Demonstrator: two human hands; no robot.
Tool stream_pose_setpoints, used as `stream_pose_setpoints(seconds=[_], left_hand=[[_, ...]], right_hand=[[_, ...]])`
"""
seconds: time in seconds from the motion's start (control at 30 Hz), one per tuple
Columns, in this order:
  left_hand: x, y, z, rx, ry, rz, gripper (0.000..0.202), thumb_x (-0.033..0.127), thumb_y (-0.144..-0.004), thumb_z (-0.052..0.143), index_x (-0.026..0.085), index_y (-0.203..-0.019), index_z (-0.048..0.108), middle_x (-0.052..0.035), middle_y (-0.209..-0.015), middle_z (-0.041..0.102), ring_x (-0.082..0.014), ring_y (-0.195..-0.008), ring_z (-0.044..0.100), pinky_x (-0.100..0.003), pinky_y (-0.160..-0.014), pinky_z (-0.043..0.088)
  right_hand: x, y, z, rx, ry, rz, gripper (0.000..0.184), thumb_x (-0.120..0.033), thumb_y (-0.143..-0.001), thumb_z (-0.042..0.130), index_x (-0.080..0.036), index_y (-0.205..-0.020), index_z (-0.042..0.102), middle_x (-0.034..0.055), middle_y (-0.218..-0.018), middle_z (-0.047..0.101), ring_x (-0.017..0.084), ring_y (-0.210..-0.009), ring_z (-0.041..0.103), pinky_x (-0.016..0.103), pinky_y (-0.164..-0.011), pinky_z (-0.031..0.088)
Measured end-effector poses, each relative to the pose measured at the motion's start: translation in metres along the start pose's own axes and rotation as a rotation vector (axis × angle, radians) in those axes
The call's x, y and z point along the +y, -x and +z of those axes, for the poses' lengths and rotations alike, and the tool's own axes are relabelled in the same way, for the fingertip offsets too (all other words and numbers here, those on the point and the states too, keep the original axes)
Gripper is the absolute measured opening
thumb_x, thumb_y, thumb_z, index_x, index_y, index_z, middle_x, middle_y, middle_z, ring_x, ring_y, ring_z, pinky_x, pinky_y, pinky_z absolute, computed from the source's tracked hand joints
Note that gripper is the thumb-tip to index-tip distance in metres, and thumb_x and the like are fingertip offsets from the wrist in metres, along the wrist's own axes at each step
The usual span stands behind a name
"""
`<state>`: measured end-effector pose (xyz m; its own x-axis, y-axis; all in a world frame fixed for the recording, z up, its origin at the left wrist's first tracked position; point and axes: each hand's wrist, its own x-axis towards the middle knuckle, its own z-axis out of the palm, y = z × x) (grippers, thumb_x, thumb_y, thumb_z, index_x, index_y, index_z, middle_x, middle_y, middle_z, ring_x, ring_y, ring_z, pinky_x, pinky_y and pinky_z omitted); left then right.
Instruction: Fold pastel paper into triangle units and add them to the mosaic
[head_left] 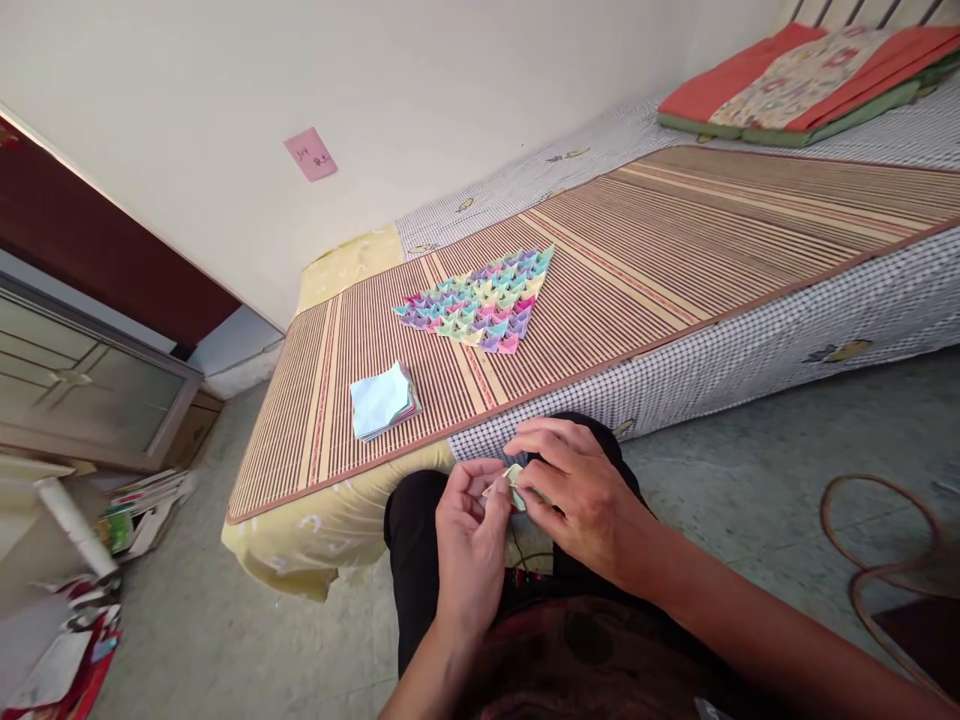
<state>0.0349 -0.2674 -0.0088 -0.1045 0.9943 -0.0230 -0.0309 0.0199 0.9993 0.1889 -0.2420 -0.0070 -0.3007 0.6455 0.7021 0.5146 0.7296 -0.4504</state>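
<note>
Between my two hands, above my lap, is a small pale green folded paper [515,486]. My left hand [471,525] pinches it from the left with thumb and fingers. From the other side, my right hand [574,495] grips its right edge, the thumb and a finger closed on it. Parts of the paper are hidden by the fingers. On the bed mat lies a stack of square paper sheets [381,400], pale blue on top. Farther back, many small folded paper boats [480,300] in pastel colours stand in close rows.
A striped bamboo mat [600,260] covers the bed in front of me. Folded bedding [802,85] lies at the far right. A pink note [311,154] is on the wall. Papers [150,510] lie on the floor at left, a looped cord [862,570] at right.
</note>
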Motion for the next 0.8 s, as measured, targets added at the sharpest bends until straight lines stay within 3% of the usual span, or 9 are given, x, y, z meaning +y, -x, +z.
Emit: stream_pose_setpoints(seconds=[0.17,0.43,0.8], left_hand=[[-0.0066,-0.0005,-0.0013,-0.046,0.132,-0.092,0.033,0.046,-0.091,0.076,0.016,-0.103,0.07,-0.0015,-0.084,0.069,-0.0121,-0.073,0.063,-0.021,-0.067,0.052],[-0.0059,-0.0031,-0.0002,0.066,0.008,0.019,0.032,0.047,-0.092,0.075,0.017,-0.101,0.068,-0.0017,-0.082,0.07,-0.0134,-0.069,0.063,-0.023,-0.064,0.054],[-0.0022,-0.005,0.0058,0.048,-0.093,0.059,0.028,0.043,-0.091,0.075,0.016,-0.092,0.068,0.0017,-0.068,0.062,-0.0107,-0.059,0.054,-0.019,-0.055,0.046]], right_hand=[[0.0022,0.0012,0.0017,-0.003,0.008,-0.004,0.021,-0.006,-0.098,0.057,-0.021,-0.084,0.064,0.0095,-0.112,0.073,0.028,-0.121,0.063,0.048,-0.099,0.053],[-0.0009,0.0019,-0.0027,-0.094,0.08,0.116,0.019,-0.006,-0.092,0.061,-0.02,-0.099,0.07,0.0114,-0.121,0.073,0.032,-0.121,0.063,0.054,-0.102,0.052],[0.0004,-0.0017,-0.0022,-0.13,0.129,0.124,0.021,-0.005,-0.098,0.057,-0.018,-0.082,0.064,0.0099,-0.103,0.073,0.029,-0.107,0.065,0.047,-0.092,0.051]])
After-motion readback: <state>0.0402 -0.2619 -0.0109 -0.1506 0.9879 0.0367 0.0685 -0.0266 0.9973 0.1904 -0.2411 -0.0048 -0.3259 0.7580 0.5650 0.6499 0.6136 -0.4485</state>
